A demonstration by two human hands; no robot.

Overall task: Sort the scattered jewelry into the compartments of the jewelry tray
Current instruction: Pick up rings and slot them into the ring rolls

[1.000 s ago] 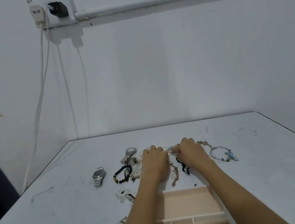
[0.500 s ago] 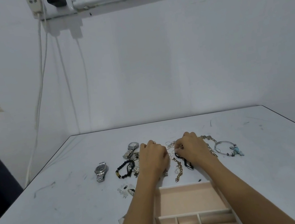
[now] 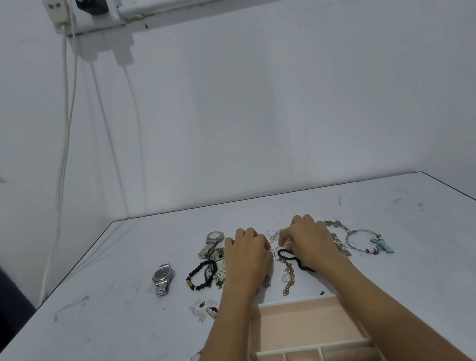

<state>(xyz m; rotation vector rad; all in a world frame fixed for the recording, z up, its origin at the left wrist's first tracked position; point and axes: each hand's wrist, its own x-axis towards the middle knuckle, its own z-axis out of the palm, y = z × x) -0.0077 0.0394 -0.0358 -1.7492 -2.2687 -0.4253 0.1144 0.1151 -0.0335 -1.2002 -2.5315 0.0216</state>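
White wall fills the far half of my view, with a power strip [image 3: 75,6] up at the left and cables hanging from it; below lies a pale, scuffed table [image 3: 100,345]. I see the pink jewelry tray [image 3: 298,321] at the near edge, between the two forearms, its large far compartment bare and smaller divided ones nearer me. Just beyond it the jewelry lies scattered in a band. My left hand [image 3: 248,257] rests palm down on the pile with fingers curled; I cannot tell whether it grips anything. My right hand [image 3: 308,239] is also curled, its fingertips [image 3: 286,240] pinched at a cluster of small silver rings [image 3: 272,234], though the grip itself is too small to confirm. A black cord [image 3: 290,258] and a gold chain [image 3: 289,279] lie between the hands. To the left sit a black bead bracelet [image 3: 202,276] and two silver watches [image 3: 162,278], [image 3: 213,241]. To the right lies a silver charm bracelet [image 3: 366,242].
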